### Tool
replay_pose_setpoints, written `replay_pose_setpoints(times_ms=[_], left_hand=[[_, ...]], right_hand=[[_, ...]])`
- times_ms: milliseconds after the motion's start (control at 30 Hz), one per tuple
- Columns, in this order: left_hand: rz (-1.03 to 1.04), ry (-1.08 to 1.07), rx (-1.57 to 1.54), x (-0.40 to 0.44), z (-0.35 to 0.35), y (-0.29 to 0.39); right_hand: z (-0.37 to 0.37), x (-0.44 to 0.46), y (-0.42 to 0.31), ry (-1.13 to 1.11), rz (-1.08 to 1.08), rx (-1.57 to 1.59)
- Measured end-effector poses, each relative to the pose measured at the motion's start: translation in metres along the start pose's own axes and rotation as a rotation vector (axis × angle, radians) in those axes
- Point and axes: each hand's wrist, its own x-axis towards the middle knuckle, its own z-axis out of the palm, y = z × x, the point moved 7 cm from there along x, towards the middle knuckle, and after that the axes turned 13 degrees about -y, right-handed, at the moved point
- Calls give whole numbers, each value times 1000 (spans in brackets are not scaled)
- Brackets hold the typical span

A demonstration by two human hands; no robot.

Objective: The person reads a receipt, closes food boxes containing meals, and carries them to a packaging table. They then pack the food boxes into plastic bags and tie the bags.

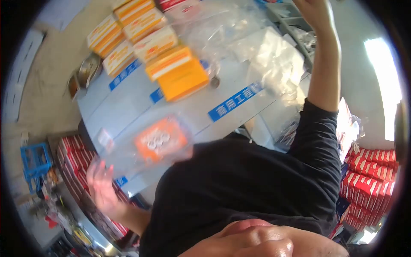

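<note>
My left hand (102,184) is at the table's left edge, its fingers stretched out and apart, slightly blurred. Beside those fingertips lies a clear plastic bag (173,157) with an orange-and-white packet (160,139) in it; whether they touch the bag I cannot tell. A small white packet (105,139) sits just beyond the hand. My right hand (314,8) reaches up to the top right, above a grey shelf unit. The frame's upper edge cuts it off, so its fingers are hidden.
Yellow-and-white boxes (182,75) stand grouped on the grey table (100,103), beside a heap of clear plastic bags (274,55). Metal bowls (89,70) are at its far left. Red-and-white boxes (366,184) are stacked at right, more (77,158) at left, near a blue plastic stool (36,160).
</note>
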Motion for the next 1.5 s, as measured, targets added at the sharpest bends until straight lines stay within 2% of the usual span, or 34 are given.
replay_pose_setpoints(times_ms=[67,100,133,167,233,300,333,400,433,467,500,567,600,700,733,800,833,867,933,967,1033,1100,1133,1167,1200,1233,1267,1300,1333,1400,1433,1500], left_hand=[[-40,254,165,-2,0,-1],[-88,285,161,-6,-3,-6],[-142,316,161,-8,-8,-11],[-224,426,207,-9,-10,-11],[-380,593,296,-10,-12,-11],[-482,634,407,0,-7,-8],[-529,633,459,6,-3,-7],[-610,604,554,22,9,-8],[-650,573,602,31,15,-9],[-685,538,649,40,20,-10],[-714,497,691,49,26,-12],[-770,397,763,65,37,-20],[-795,343,799,73,42,-24],[-822,205,886,90,55,-32],[-822,179,913,93,57,-32],[-822,141,976,96,59,-28],[-815,135,1017,96,58,-23],[-798,127,1070,98,58,-18],[-716,109,1248,106,57,3],[-625,83,1360,117,63,16],[-393,15,1425,145,92,33],[-274,12,1123,179,136,19],[-244,-73,1018,198,178,5],[-158,-274,875,212,223,-10],[-45,-500,917,224,262,-21],[101,-621,903,231,296,-31],[152,-672,776,236,326,-43],[308,-677,804,240,347,-49],[434,-588,880,243,360,-57],[395,-493,596,247,361,-72],[384,-448,615,246,349,-72],[-271,-131,-270,248,306,-119]], right_hand=[[11,3,122,51,196,-117],[26,-6,183,-1,316,-209],[44,-27,257,-162,547,-406],[52,-55,289,-215,829,-443],[51,-121,341,-139,1128,-337],[75,-187,451,-324,1256,-370],[77,-192,461,-319,1271,-358],[62,-227,467,-66,1359,-263],[40,-227,422,104,1528,-256],[50,-249,454,94,1555,-252],[74,-263,505,-58,1473,-180],[98,-252,508,-383,1282,-268],[105,-260,521,-385,1292,-260],[114,-295,551,48,1431,-160],[111,-292,541,55,1441,-149],[83,-291,511,279,1492,-127],[67,-290,500,470,1390,-112],[53,-284,488,473,1388,-109],[4,-248,441,653,1068,-368],[-6,-234,432,657,1052,-360],[-10,-207,424,678,897,96],[-10,-167,405,655,700,554],[-8,-139,387,625,584,788],[-5,-108,339,560,551,824],[3,-82,277,494,515,862],[17,-68,235,406,568,862],[33,-58,193,310,616,858],[51,-45,137,141,552,925],[69,-36,82,-37,482,980],[113,-34,-4,-337,326,1416],[122,-38,-20,-381,301,1430],[127,-42,-42,-328,117,1926]])
